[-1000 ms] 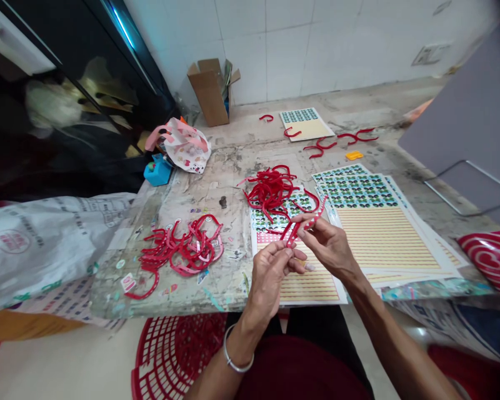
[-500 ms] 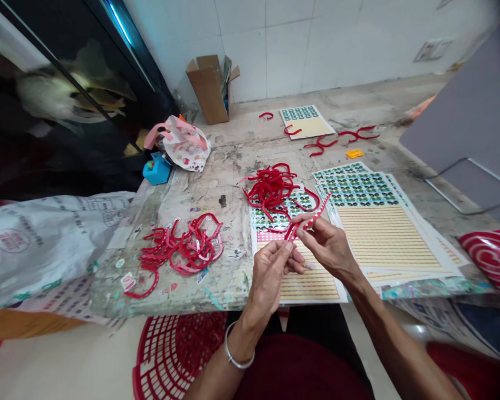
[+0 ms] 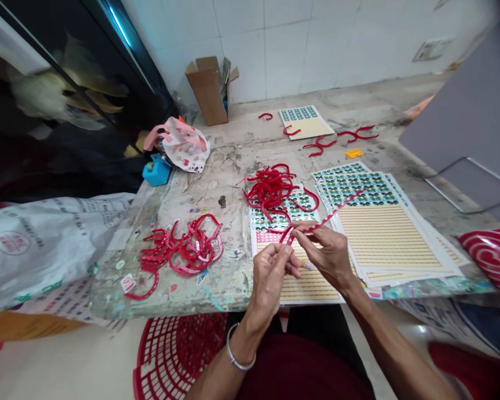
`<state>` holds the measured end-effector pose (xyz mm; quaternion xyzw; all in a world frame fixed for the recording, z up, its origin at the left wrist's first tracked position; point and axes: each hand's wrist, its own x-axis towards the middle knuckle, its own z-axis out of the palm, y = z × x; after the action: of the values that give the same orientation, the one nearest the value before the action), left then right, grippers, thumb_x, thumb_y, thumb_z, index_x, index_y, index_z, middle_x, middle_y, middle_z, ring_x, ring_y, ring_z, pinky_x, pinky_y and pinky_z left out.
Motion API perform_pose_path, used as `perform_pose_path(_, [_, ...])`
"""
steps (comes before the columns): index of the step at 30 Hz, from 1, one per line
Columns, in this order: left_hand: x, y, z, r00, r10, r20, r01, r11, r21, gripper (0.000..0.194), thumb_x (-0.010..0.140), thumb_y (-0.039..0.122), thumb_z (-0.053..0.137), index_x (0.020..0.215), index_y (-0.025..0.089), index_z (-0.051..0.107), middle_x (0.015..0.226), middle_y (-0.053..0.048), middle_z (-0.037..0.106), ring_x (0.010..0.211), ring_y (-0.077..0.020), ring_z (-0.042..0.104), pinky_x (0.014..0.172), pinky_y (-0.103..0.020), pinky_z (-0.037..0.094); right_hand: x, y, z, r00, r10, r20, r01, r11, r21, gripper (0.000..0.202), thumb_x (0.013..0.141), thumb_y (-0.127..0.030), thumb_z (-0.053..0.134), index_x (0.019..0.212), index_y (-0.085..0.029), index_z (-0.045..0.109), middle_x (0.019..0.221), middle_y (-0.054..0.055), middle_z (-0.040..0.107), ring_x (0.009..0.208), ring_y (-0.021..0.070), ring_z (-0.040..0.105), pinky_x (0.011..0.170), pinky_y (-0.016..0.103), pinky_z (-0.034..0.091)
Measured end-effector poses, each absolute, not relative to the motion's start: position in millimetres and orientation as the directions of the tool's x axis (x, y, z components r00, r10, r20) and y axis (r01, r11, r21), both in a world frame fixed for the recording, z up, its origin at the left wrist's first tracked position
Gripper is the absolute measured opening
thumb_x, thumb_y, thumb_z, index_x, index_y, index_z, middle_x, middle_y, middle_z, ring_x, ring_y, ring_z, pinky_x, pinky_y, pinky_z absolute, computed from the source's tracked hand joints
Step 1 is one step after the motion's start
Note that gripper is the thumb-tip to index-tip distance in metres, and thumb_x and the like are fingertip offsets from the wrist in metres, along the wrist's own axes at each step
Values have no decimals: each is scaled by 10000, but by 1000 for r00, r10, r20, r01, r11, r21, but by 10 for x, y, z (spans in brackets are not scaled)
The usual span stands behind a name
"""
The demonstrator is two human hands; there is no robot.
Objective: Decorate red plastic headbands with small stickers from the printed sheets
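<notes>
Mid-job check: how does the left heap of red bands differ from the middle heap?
The left heap shows white-dotted and pink strips on many bands; the middle heap looks mostly plain red. The left heap lies on the table; the middle heap partly covers a printed sheet. The left heap sits nearer the front edge than the middle heap. Both are loose tangles of curved red bands.

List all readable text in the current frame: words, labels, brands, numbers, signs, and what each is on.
No text is legible enough to quote.
White bag: dark print, a red oval logo and green print; all too blurred.
Purple-printed wrapping below it: too blurred.
Pink-and-white sticker at the table's left: mark too small to read.
Dotted strip in the hands: no lettering visible.
</notes>
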<state>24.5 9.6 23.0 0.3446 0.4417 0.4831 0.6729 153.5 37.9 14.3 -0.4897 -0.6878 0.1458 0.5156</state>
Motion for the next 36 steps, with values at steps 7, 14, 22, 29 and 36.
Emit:
perform_pose_path(7, [269,95,262,130,947,-293,-381,321,867,214,819,314,567,734,119,551,632,-6,580,473,-78,527,517,-206,434,1525,383,48,-17,802,597,572,498,-651,104,817,-173,565,878,-207,642,933,78,699,906,204,652,797,364,542])
perform_pose_path(14, [252,120,279,130,949,-287,-369,315,874,199,813,285,570,708,117,549,618,-2,566,465,-73,516,501,-198,413,1530,395,4,-17,805,593,569,496,-656,136,814,-182,577,908,-229,664,940,53,698,938,201,643,857,368,517])
perform_pose_path(22, [233,113,244,142,941,-307,-376,338,863,212,798,303,590,695,122,547,620,-1,569,468,-76,520,507,-204,419,1493,410,30,109,908,404,378,338,-862,134,792,-262,620,880,-206,705,930,65,700,872,197,654,704,315,560])
perform_pose_path(29, [212,64,213,156,935,-319,-378,355,855,215,795,314,594,707,121,558,620,7,559,465,-70,511,498,-196,415,1575,489,-37,78,995,58,49,54,-997,277,728,-394,668,876,-163,709,832,48,690,719,172,644,669,331,592])
perform_pose_path(36, [190,32,199,183,934,-307,-369,355,859,234,786,335,604,697,122,564,612,3,558,481,-77,506,512,-207,417,1615,519,-25,24,995,-97,-119,-93,-989,304,681,-425,700,826,-158,715,776,30,675,685,147,632,655,321,602])
